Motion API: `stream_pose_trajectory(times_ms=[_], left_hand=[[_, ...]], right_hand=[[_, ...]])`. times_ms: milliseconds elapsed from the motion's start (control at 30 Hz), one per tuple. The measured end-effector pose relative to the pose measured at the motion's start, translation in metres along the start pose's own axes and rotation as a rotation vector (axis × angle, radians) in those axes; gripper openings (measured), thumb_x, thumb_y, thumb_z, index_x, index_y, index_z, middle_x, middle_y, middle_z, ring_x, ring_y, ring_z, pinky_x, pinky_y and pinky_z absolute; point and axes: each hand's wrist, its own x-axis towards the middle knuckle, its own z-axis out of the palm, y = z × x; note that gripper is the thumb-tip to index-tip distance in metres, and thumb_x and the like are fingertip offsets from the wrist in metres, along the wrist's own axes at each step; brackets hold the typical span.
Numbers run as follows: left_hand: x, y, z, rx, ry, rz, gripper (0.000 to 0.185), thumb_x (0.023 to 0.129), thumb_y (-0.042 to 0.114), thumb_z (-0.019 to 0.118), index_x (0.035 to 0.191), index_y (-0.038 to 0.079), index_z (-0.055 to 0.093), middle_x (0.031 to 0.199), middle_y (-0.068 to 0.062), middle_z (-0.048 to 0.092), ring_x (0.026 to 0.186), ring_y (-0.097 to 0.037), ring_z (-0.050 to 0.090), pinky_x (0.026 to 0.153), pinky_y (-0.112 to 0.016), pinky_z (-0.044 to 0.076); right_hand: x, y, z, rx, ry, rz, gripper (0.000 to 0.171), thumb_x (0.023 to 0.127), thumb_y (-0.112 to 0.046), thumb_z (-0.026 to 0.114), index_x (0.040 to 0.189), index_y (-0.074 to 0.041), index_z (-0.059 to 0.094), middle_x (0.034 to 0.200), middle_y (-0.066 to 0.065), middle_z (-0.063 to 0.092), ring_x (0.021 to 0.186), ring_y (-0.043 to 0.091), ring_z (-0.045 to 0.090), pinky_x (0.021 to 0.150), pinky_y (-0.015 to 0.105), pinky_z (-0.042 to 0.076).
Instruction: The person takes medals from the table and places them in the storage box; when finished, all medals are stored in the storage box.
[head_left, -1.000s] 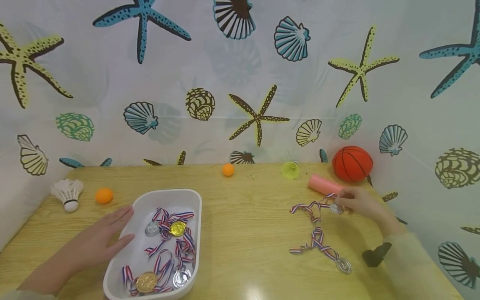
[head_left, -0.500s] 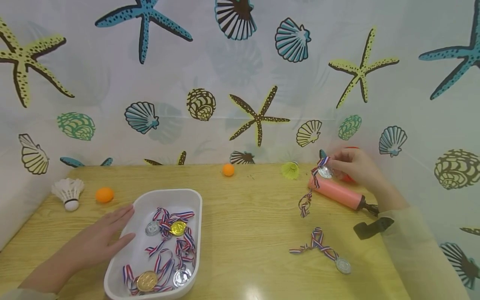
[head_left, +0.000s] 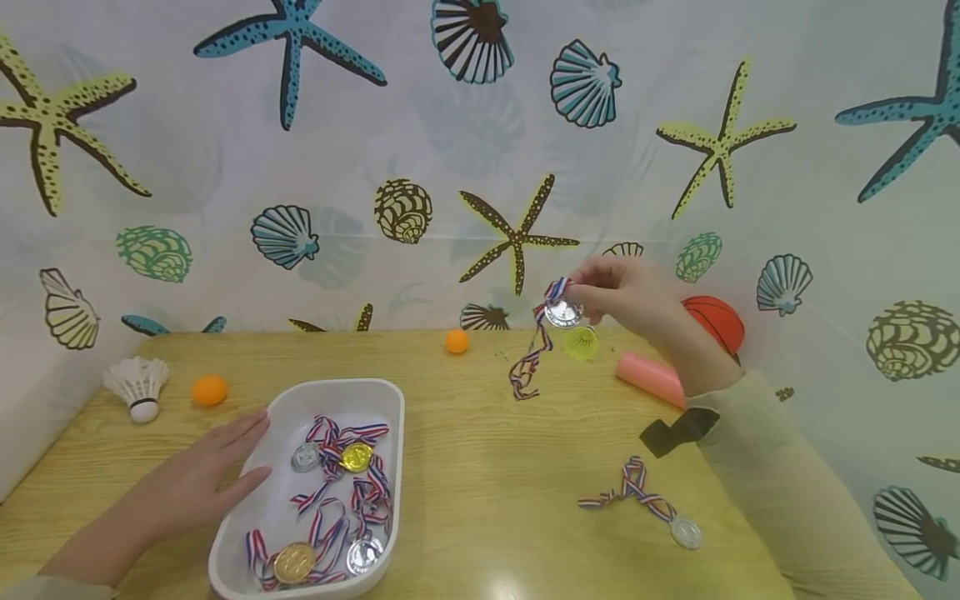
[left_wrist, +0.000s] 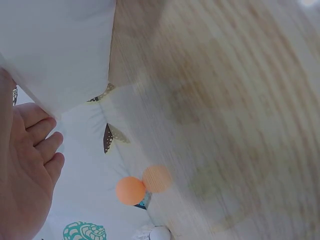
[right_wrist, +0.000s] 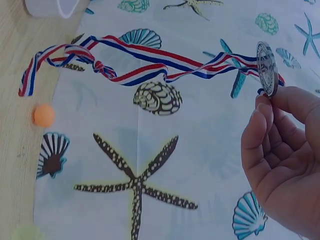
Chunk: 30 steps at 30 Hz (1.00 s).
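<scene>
My right hand (head_left: 637,300) pinches a silver medal (head_left: 562,312) near its top, above the table. Its striped ribbon (head_left: 528,367) dangles below in the head view; the right wrist view shows the medal (right_wrist: 267,68) edge-on at the fingertips. My left hand (head_left: 195,483) rests at the left rim of a white plastic tub (head_left: 397,500), fingers fairly straight and thumb over the rim. Inside the tub lie a gold medal (head_left: 356,457), a bronze-coloured medal (head_left: 294,562) and two silver medals, ribbons tangled. Another silver medal (head_left: 686,532) lies on the table at right.
Along the back are an orange ball (head_left: 456,341), a yellow-green shuttlecock (head_left: 581,342), a pink cylinder (head_left: 648,377) and a small basketball (head_left: 716,323), partly hidden by my right arm. A white shuttlecock (head_left: 138,388) and an orange ball (head_left: 210,390) lie left of the tub.
My right hand has lifted the silver medal off the table beside the pink cylinder and carried it up and left. The left hand and tub have stayed in place.
</scene>
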Motion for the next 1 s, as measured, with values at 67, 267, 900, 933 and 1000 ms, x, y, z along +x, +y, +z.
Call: stream_pose_trajectory(times_ms=[67,267,900,933,1000], left_hand=[[0.0,0.0,0.0,-0.003,-0.007,-0.005,0.067,0.092,0.042,0.052,0.138,-0.004,0.036,0.143,-0.023,0.031,0.126,-0.046,0.029,0.098,-0.06,0.026],[0.0,-0.001,0.0,0.0,-0.031,-0.024,0.067,0.092,0.042,0.052,0.139,-0.004,0.035,0.143,-0.023,0.03,0.126,-0.046,0.028,0.097,-0.061,0.027],[0.0,0.001,-0.001,0.014,-0.009,-0.007,0.067,0.092,0.042,0.052,0.137,-0.005,0.037,0.142,-0.024,0.032,0.125,-0.047,0.03,0.097,-0.061,0.028],[0.0,0.001,-0.001,0.013,-0.008,-0.006,0.067,0.092,0.042,0.052,0.137,-0.005,0.037,0.142,-0.024,0.032,0.125,-0.047,0.03,0.097,-0.061,0.028],[0.0,0.002,-0.002,0.011,-0.006,-0.006,0.066,0.092,0.041,0.053,0.137,-0.005,0.038,0.142,-0.024,0.032,0.125,-0.047,0.03,0.097,-0.061,0.028]], right_hand=[[0.006,-0.01,0.013,-0.005,-0.028,-0.03,0.017,0.087,-0.017,0.065,0.093,-0.002,0.061,0.076,0.01,0.059,0.063,0.021,0.054,0.062,0.029,0.05],[0.02,-0.037,0.055,-0.001,-0.122,-0.144,0.01,0.086,-0.013,0.065,0.09,-0.004,0.064,0.077,0.01,0.061,0.065,0.025,0.053,0.057,0.028,0.048],[0.039,-0.035,0.189,-0.048,-0.412,-0.196,0.006,0.086,-0.008,0.065,0.085,-0.003,0.065,0.069,0.0,0.061,0.058,0.011,0.054,0.055,0.021,0.05],[0.038,-0.029,0.197,-0.081,-0.429,-0.193,0.006,0.086,-0.009,0.065,0.085,-0.003,0.065,0.069,-0.001,0.062,0.059,0.01,0.055,0.055,0.02,0.05],[0.037,-0.017,0.213,-0.174,-0.462,-0.206,0.005,0.086,-0.011,0.065,0.084,-0.006,0.065,0.069,-0.005,0.061,0.059,0.006,0.054,0.056,0.017,0.049]])
